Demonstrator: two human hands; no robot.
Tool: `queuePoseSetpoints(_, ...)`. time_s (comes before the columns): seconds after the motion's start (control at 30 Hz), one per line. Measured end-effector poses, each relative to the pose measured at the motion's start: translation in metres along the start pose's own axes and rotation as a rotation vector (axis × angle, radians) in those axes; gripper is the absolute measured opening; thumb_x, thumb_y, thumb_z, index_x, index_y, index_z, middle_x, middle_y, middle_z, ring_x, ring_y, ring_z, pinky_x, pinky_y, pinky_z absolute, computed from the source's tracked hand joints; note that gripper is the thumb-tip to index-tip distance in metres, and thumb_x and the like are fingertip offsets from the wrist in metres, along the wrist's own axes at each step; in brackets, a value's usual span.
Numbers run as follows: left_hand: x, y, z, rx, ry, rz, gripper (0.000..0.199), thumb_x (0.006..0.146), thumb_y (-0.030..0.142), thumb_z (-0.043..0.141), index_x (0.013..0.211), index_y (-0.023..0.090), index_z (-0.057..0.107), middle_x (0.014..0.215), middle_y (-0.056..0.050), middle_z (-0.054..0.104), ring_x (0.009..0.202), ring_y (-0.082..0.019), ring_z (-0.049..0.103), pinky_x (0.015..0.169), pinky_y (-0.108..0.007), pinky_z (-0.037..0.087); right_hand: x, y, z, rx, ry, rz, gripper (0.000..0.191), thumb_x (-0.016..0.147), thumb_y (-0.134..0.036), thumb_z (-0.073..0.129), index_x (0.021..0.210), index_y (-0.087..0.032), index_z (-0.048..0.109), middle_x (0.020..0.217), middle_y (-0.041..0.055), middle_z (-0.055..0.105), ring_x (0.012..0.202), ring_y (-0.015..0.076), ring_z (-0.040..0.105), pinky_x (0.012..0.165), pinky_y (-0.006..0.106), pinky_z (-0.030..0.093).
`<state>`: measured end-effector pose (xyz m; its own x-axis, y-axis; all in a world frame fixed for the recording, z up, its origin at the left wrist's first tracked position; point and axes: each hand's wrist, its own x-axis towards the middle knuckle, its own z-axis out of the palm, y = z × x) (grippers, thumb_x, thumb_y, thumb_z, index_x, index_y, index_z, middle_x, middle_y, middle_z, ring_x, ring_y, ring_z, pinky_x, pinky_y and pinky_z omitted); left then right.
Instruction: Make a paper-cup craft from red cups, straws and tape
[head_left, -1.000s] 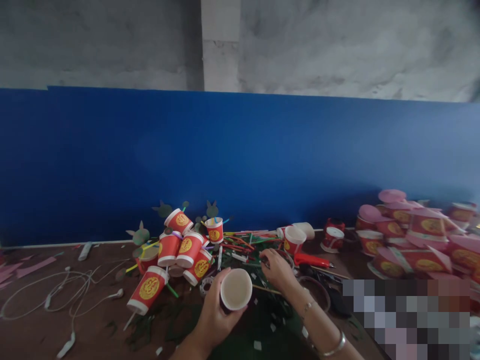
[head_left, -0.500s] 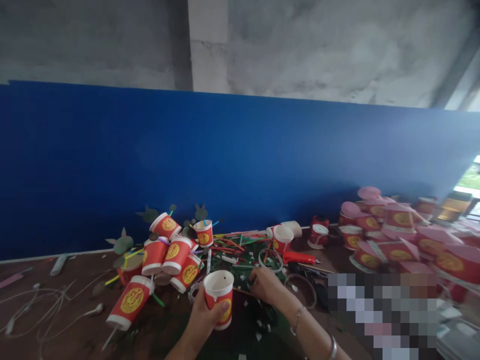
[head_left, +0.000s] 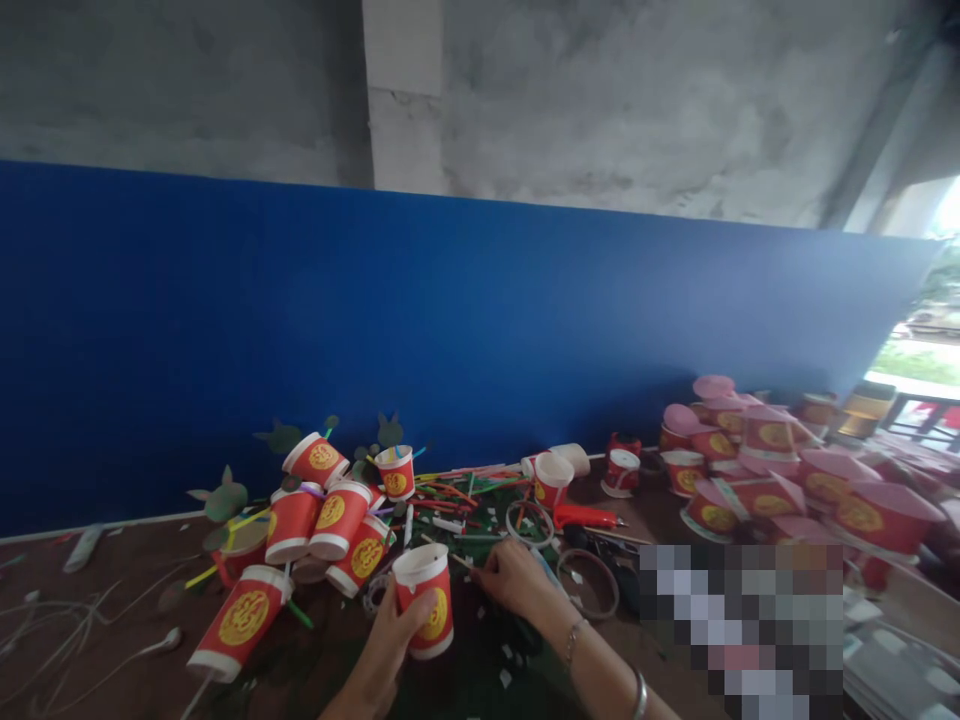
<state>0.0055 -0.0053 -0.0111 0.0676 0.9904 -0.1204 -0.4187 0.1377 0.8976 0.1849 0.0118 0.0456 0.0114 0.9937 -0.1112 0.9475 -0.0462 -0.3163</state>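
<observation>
My left hand [head_left: 391, 635] is wrapped round a red paper cup [head_left: 427, 605] with a yellow round emblem and white rim. The cup is upright, its mouth facing up and slightly toward me. To its right, my right hand [head_left: 514, 578] pinches the end of a thin wooden stick [head_left: 456, 560], which points left behind the cup's rim. Left of my hands lies a pile of similar cups [head_left: 341, 518], some with sticks and coloured pipe cleaners [head_left: 251, 518] attached. A clear tape ring [head_left: 375, 592] sits just behind my left hand.
Behind the hands lie scattered pipe cleaners [head_left: 442, 490], a tape roll [head_left: 529, 524], a red-handled tool [head_left: 589, 516] and another cup [head_left: 553, 478]. Pink-topped cup pieces [head_left: 772, 470] crowd the right. White earphones [head_left: 161, 640] lie at left. A blue panel [head_left: 450, 320] stands along the back.
The view has shifted slightly to the right. My left hand has tilted the cup a little more upright, and the stick in my right hand now shows more clearly beside the rim.
</observation>
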Motion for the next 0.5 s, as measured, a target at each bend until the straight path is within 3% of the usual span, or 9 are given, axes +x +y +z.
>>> queuePoseSetpoints(0.1, -0.002, 0.003, 0.002, -0.029, -0.013, -0.016, 0.082, 0.051, 0.048, 0.083, 0.121, 0.016, 0.053, 0.096, -0.011, 0.069, 0.091, -0.029, 0.066, 0.080, -0.039, 0.053, -0.006, -0.002, 0.002, -0.038, 0.025, -0.029, 0.043, 0.070, -0.026, 0.062, 0.109, -0.010, 0.064, 0.120, 0.0159, 0.059, 0.114, 0.0288, 0.053, 0.092, 0.031, 0.040)
queuePoseSetpoints(0.17, -0.003, 0.006, 0.004, -0.042, -0.014, -0.022, 0.078, 0.052, 0.048, 0.083, 0.117, 0.015, 0.056, 0.092, -0.010, 0.069, 0.092, -0.028, 0.066, 0.081, -0.039, 0.053, -0.009, -0.003, 0.003, -0.075, 0.030, -0.038, 0.052, 0.067, -0.020, 0.061, 0.118, -0.007, 0.058, 0.125, 0.0193, 0.055, 0.118, 0.0317, 0.050, 0.093, 0.034, 0.039)
queuePoseSetpoints(0.27, -0.002, 0.007, 0.003, -0.068, -0.013, -0.040, 0.070, 0.053, 0.051, 0.083, 0.108, 0.015, 0.059, 0.089, -0.009, 0.070, 0.092, -0.028, 0.066, 0.080, -0.038, 0.054, -0.010, -0.004, 0.003, -0.109, 0.008, -0.032, 0.041, 0.072, -0.014, 0.053, 0.111, -0.006, 0.062, 0.113, 0.0201, 0.062, 0.108, 0.0314, 0.057, 0.086, 0.034, 0.042)
queuePoseSetpoints(0.5, 0.001, 0.011, 0.000, -0.120, -0.097, -0.085, 0.068, 0.058, 0.056, 0.081, 0.106, 0.014, 0.056, 0.095, -0.011, 0.070, 0.096, -0.028, 0.066, 0.082, -0.038, 0.054, 0.001, 0.005, -0.002, -0.065, 0.008, -0.073, 0.024, 0.078, -0.017, 0.050, 0.093, -0.018, 0.068, 0.095, 0.0069, 0.070, 0.092, 0.0211, 0.065, 0.069, 0.025, 0.039)
